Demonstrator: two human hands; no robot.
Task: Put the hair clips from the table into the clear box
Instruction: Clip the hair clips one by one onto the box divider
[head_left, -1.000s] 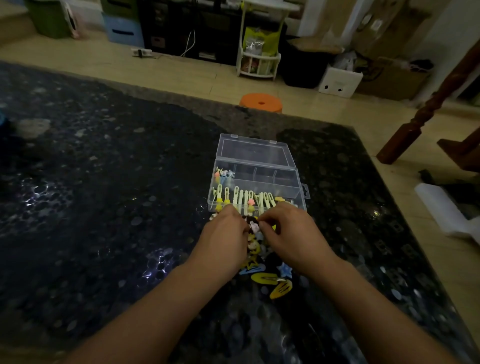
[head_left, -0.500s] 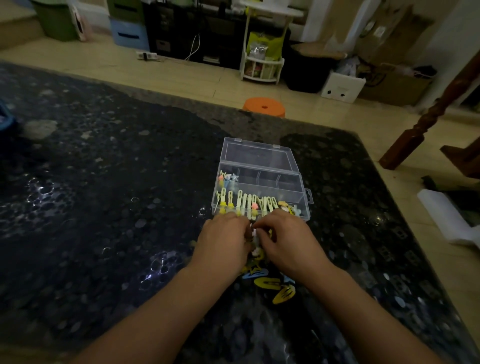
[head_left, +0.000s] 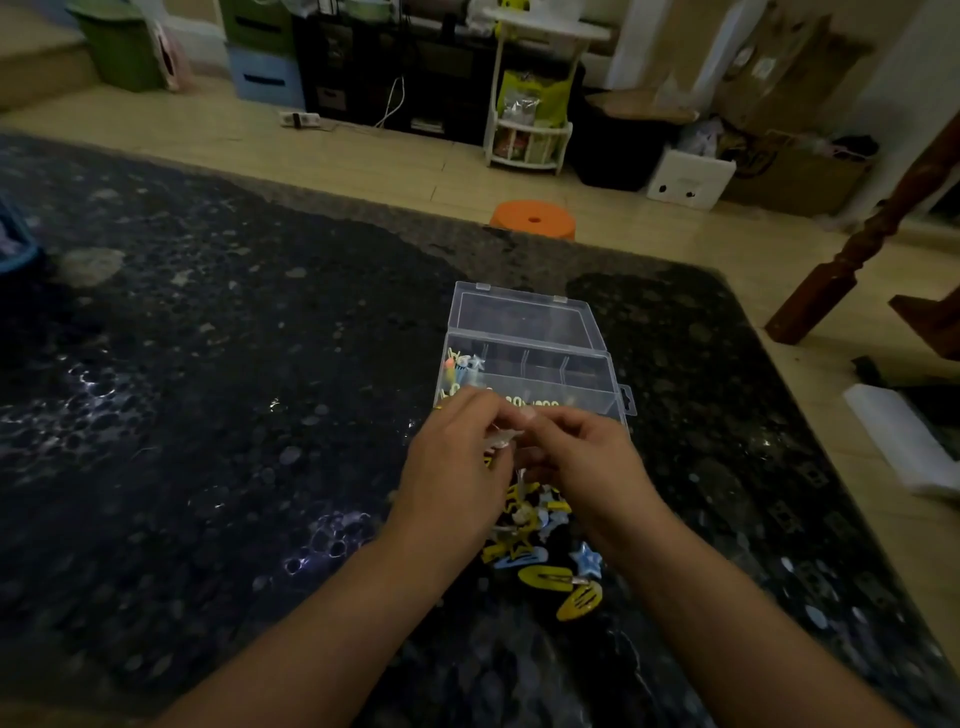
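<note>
Now, change: both hands have risen off the pile and meet just before the box's near wall; a pick looks made, drop-in next.
Left hand (head_left: 457, 467): fingers curled, pinching a small pale hair clip (head_left: 503, 438).
Right hand (head_left: 582, 457): fingertips pinched at the same pale clip; blurred.
Clear plastic compartment box (head_left: 615, 387): lid open flat behind; near row holds yellow-green clips (head_left: 535, 403), far-left cell holds a few, the other far cells look bare.
Loose yellow and blue clips (head_left: 545, 574): on the dark speckled table (head_left: 208, 415), near side of box.
</note>
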